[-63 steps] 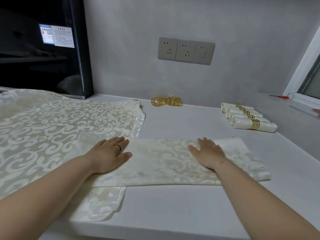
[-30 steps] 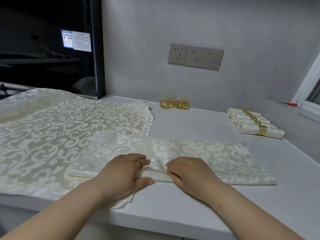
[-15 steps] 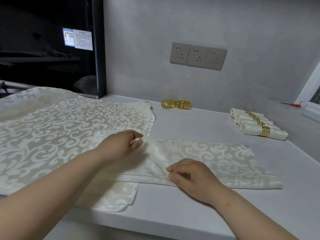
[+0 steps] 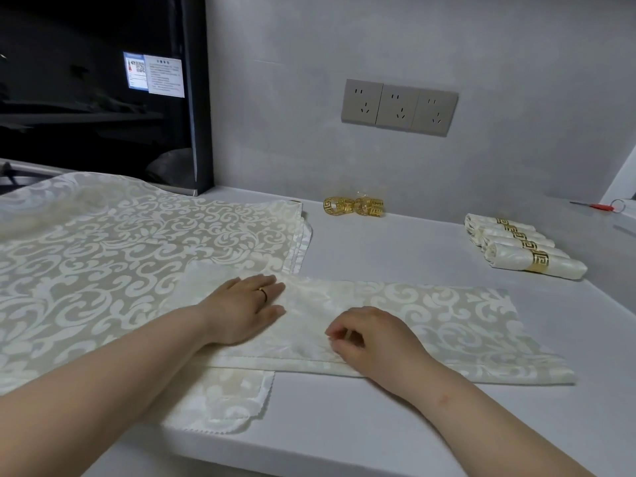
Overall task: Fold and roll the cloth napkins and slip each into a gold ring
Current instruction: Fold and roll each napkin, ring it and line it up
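Head view has the left hand flat, fingers straight, on the folded napkin near the front edge of the table, likely pinning it while the right hand, fingers curled, pinches its fold.

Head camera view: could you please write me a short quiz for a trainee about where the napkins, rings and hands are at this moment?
1. True or false: the left hand lies flat on the folded napkin.
2. How many rolled napkins already wear a ring? A) two B) four C) six
3. Fill in: the loose gold rings lie close to the ___, below the sockets.
Key: 1 true; 2 B; 3 wall.
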`<state>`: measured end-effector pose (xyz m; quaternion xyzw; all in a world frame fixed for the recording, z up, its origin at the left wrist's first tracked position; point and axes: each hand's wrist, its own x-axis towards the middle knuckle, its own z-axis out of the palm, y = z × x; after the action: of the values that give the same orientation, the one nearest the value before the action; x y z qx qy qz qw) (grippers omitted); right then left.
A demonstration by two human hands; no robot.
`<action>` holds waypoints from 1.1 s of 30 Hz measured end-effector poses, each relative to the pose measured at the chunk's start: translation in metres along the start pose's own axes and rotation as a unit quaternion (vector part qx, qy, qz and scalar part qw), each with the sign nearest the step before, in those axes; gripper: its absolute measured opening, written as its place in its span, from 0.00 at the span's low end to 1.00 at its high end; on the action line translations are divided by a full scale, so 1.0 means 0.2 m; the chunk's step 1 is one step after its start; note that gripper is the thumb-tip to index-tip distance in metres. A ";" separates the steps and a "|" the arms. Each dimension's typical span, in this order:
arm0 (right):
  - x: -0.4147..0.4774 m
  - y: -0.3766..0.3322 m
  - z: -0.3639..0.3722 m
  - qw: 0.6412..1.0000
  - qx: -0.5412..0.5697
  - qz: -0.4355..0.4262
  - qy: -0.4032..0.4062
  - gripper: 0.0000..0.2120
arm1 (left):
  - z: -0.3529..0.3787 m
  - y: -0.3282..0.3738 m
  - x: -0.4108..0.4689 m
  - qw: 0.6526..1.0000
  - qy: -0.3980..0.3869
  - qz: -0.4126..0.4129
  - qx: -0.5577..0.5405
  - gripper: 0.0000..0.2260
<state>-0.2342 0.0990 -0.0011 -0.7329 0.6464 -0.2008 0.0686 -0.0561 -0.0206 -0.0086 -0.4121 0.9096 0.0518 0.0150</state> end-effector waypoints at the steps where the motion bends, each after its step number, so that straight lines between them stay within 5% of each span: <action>1: 0.00 -0.01 0.01 1.000 -0.013 -0.006 -0.008 0.11 | -0.01 -0.05 -0.01 1.000 -0.001 -0.021 -0.002 0.24; 5: -0.01 -0.01 0.09 0.997 -0.056 -0.048 -0.039 0.34 | -0.06 -0.23 -0.04 0.995 0.000 -0.101 -0.006 0.22; 8: -0.02 -0.01 0.07 0.994 -0.051 -0.038 -0.089 0.21 | -0.12 -0.30 -0.03 0.988 -0.006 -0.149 -0.029 0.23; 12: -0.02 -0.02 0.06 0.992 -0.058 -0.036 -0.110 0.22 | -0.19 -0.34 0.02 0.968 0.006 -0.213 -0.135 0.21; 15: -0.02 -0.01 0.07 0.991 -0.059 -0.030 -0.116 0.22 | -0.22 -0.33 0.02 0.928 0.048 -0.244 -0.277 0.12; 20: -0.02 -0.01 0.07 0.991 -0.053 -0.032 -0.117 0.21 | -0.25 -0.38 -0.04 0.797 0.085 -0.250 -0.544 0.26; 22: -0.02 -0.01 0.06 0.991 -0.053 -0.027 -0.121 0.22 | -0.25 -0.39 -0.08 0.802 0.054 -0.248 -0.540 0.18; 24: -0.02 -0.01 0.06 0.990 -0.055 -0.020 -0.128 0.22 | -0.25 -0.40 -0.14 0.845 0.004 -0.254 -0.472 0.10; 27: -0.02 -0.02 0.06 0.989 -0.062 -0.019 -0.132 0.22 | -0.26 -0.40 -0.23 0.880 -0.064 -0.260 -0.393 0.08; 33: -0.02 -0.07 0.05 0.986 -0.064 -0.001 -0.152 0.22 | -0.32 -0.41 -0.32 0.833 0.030 -0.201 -0.514 0.19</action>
<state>-0.2178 0.1029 -0.0062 -0.7583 0.6393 -0.0455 0.1191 0.0487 -0.0330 0.0519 -0.5353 0.6490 0.4956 -0.2161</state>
